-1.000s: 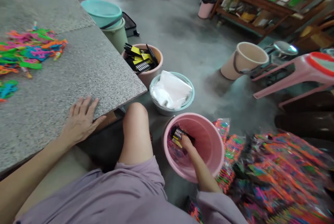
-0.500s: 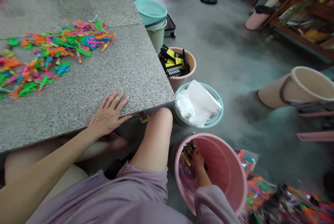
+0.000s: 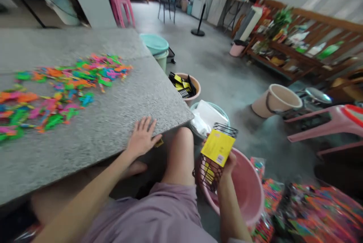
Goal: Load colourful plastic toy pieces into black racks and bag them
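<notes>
Yellow-labelled black rack [image 3: 217, 147], right of centre, seems light, stiff; my right grip [image 3: 228, 164] clasps its edges, left grip [image 3: 141, 139] splayed.

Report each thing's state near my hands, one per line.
Left hand: open, palm down on the tabletop.
Right hand: gripping the black rack.
Black rack: held partly over the pink bucket.
Pink bucket: uncovered.
Peach bucket: holding black items.
Pale basin: holding white plastic.
Plastic pieces: loose, heaped.
Clear bags: filled.

The yellow label [image 3: 218, 146] is too small to read; the black rack [image 3: 226, 128] hides part of the right hand [image 3: 228, 165]; bagged pieces [image 3: 323, 212] (blurred, near right) run out of view.
</notes>
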Motion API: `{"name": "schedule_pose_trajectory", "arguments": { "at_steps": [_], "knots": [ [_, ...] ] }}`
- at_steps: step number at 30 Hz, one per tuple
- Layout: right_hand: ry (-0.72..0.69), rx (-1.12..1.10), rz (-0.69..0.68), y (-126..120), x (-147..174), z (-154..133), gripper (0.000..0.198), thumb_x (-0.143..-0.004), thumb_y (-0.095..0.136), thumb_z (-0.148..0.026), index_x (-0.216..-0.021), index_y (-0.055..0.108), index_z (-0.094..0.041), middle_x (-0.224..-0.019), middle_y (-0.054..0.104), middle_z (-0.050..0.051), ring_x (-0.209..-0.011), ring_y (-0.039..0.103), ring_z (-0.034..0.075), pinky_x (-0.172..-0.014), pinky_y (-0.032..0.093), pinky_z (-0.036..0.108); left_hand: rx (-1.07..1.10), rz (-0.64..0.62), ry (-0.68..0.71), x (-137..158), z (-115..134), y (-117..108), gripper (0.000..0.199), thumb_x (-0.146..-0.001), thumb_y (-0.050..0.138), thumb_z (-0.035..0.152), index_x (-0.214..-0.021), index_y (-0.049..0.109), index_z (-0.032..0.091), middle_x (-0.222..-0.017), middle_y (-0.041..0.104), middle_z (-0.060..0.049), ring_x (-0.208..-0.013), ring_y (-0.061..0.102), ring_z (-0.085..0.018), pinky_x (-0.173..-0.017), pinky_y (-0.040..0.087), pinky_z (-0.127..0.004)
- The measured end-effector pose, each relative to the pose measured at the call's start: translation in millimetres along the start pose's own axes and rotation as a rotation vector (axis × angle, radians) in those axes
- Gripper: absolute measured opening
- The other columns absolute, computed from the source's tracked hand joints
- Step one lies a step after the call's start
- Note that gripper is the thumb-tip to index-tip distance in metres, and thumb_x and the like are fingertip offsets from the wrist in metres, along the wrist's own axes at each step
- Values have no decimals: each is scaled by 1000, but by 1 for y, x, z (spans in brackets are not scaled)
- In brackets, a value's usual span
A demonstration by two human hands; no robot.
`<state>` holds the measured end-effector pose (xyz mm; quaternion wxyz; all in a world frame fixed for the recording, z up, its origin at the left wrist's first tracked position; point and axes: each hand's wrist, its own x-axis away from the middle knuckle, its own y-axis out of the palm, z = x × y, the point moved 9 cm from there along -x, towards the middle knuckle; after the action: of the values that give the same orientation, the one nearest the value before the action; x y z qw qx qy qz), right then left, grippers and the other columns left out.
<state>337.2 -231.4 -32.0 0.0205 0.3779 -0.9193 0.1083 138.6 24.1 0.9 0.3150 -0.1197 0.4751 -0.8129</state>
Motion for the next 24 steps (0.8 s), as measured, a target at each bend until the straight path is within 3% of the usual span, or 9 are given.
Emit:
{"name": "schedule_pose_trajectory", "arguments": {
  "at_steps": [3,6,10,13,16,18,20,24],
  "knots": [
    [-27,-175,-240,102,-22,-58,68,-83,41,-66,-120,66,-15,-101,71,14,-98,68,31,-83,55,44,45,48,-1,10,-5,-16,57,-98,39,52,-139,51,15,-145,53,-15,-138,45,-27,-116,31,-47],
    [-214,116,-293,168,-36,-108,67,-72,66,-58,-127,62,-19,-116,66,12,-106,63,31,-94,51,46,54,228,-82,39,-33,-44,48,-105,22,39,-140,48,18,-135,62,-11,-124,59,-18,-102,49,-36],
    [-603,561,-184,236,-48,-152,83,-70,72,-50,-143,49,-17,-125,57,15,-119,55,34,-104,44,51,45,513,-221,103,-87,-86,45,-106,22,35,-138,47,18,-123,67,-12,-115,64,-20,-95,54,-39],
    [-787,724,-406,315,-40,-150,75,-76,68,-40,-145,48,-17,-133,55,17,-125,51,34,-108,41,50,23,696,-337,142,-131,-117,47,-105,19,33,-146,37,15,-133,58,-18,-128,54,-26,-104,46,-50],
    [-849,873,-799,387,-22,-122,70,-78,69,-37,-143,51,-18,-144,50,17,-134,45,34,-113,35,50,-83,626,-269,141,-150,-126,49,-103,34,41,-147,40,20,-148,48,-14,-142,38,-31,-113,36,-56],
    [-855,905,-999,411,-16,-111,64,-81,67,-41,-140,55,-20,-150,45,15,-138,41,34,-115,33,51,-171,497,-191,129,-150,-117,50,-99,43,46,-144,46,24,-151,46,-9,-143,36,-31,-113,36,-55],
    [-846,894,-1007,419,-29,-120,49,-88,61,-43,-131,63,-21,-149,46,15,-136,45,32,-112,37,51,-233,426,-185,121,-149,-107,51,-98,47,46,-144,46,24,-153,44,-10,-143,36,-33,-112,37,-55],
    [-972,952,-764,450,-64,-170,34,-92,55,-24,-124,67,-21,-135,57,14,-124,53,29,-105,44,46,-344,390,-232,116,-145,-100,53,-96,50,40,-146,44,22,-155,40,-11,-143,35,-35,-111,37,-58]
  ]
}}
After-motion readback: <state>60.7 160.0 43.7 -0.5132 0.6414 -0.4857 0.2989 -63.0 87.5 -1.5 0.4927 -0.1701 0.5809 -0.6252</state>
